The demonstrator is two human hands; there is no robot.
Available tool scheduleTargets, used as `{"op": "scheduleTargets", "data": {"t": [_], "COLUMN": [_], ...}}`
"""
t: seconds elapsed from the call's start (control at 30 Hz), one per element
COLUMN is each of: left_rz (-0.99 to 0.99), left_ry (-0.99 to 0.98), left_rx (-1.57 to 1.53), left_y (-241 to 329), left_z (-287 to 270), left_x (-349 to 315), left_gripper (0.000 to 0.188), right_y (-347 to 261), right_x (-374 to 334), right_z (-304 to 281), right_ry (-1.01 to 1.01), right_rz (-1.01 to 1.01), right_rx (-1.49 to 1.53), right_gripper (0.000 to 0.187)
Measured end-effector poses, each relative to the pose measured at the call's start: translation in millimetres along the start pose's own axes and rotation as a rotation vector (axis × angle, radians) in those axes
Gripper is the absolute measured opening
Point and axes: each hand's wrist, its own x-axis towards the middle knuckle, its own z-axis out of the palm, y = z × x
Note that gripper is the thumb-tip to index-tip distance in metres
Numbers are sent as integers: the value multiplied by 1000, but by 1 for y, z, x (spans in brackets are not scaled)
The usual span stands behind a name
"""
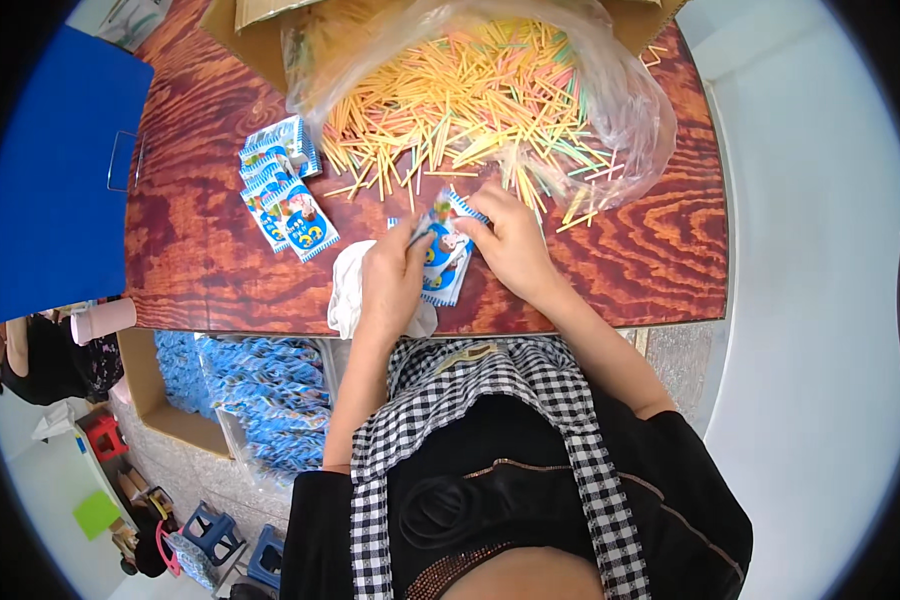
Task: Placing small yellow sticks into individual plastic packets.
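Small blue-and-white printed packets (443, 262) lie between my hands near the table's front edge. My left hand (393, 275) is closed on the left side of a packet, fingers curled over it. My right hand (511, 243) pinches the upper right edge of the packet, thumb and fingertips together. Under my left wrist lies a crumpled white cloth (347, 290). Off to the left rests a group of similar packets (288, 208), overlapping one another. Just beyond my hands spreads a heap of thin coloured sticks (450, 90), mostly yellow with some pink and green.
A clear plastic bag (642, 130) in a cardboard box (260, 55) spills the sticks onto the wood-patterned table (195, 240). Below, at the left, stands a bin of blue packets (275, 390). A blue panel (65, 170) and a seated person (45, 365) are farther left.
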Motion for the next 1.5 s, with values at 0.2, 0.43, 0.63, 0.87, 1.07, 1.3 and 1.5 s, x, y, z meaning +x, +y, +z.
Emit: {"op": "scheduleTargets", "data": {"t": [0.2,0.43,0.63,0.87,1.07,1.3,1.5], "left_rz": [195,205,144,206,209,299,331], "left_ry": [119,311,136,207,174,331,309], "left_rx": [347,103,144,263,307,161,85], "left_y": [-6,-14,-9,-14,-21,-3,6], "left_z": [-12,-25,-33,-29,-34,-24,-17], "left_x": [-2,-4,-7,-14,-11,-6,2], "left_gripper": [11,9,9,4,11,11,12], "right_y": [-1,-14,-8,-12,6,30,25], "right_x": [5,26,29,22,43,94,117], "right_z": [1,1,14,24,-4,-42,-35], "right_ry": [-255,-206,-212,-26,-7,196,-86], "right_rz": [54,97,-53,-269,-296,-33,89], "right_rx": [-328,102,-15,-215,-287,-1027,-1089], "right_gripper": [16,20,10,17,16,28,29]}}
